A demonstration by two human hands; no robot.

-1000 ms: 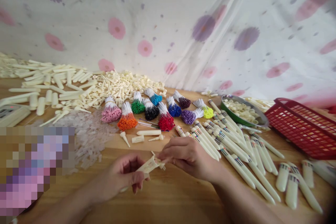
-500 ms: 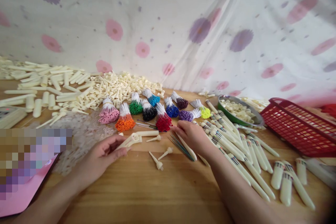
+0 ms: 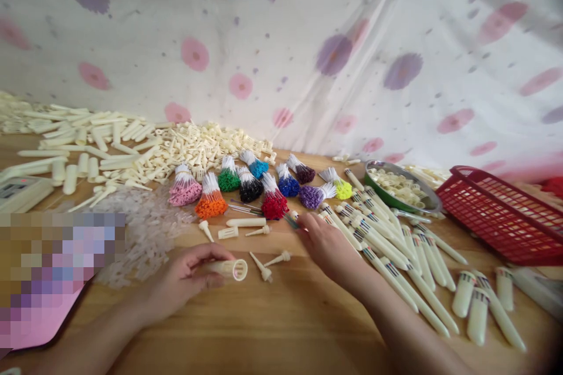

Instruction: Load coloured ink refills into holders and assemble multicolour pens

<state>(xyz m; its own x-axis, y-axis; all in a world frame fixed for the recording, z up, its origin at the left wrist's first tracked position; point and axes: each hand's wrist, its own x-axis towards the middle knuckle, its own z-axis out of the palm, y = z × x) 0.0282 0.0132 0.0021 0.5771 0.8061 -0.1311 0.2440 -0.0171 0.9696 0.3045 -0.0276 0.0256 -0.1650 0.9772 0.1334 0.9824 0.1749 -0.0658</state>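
Observation:
My left hand (image 3: 187, 275) is wrapped round a cream tube (image 3: 229, 269), its round open end facing right. My right hand (image 3: 323, 240) has its fingers closed on thin greenish refills (image 3: 291, 221), beside the red bundle (image 3: 273, 202). Bundles of coloured tips with white stems stand behind, among them orange (image 3: 210, 202), black (image 3: 250, 187) and purple (image 3: 311, 195). Between my hands lie a slotted cream piece (image 3: 227, 233), a cream barrel (image 3: 246, 222) and several small pointed cream parts (image 3: 263, 267).
Heaps of cream parts (image 3: 197, 146) lie at the back left, with clear plastic pieces (image 3: 136, 234) before them. Multicolour pens (image 3: 382, 240), a green bowl (image 3: 396, 184) and a red basket (image 3: 501, 217) are on the right. A pink-edged, blurred-out object (image 3: 57, 316) lies left.
My left hand has turned the cream tube so its opening faces me; the slotted piece now lies on the table. Refills and a cream barrel near my right hand are now mostly hidden by it.

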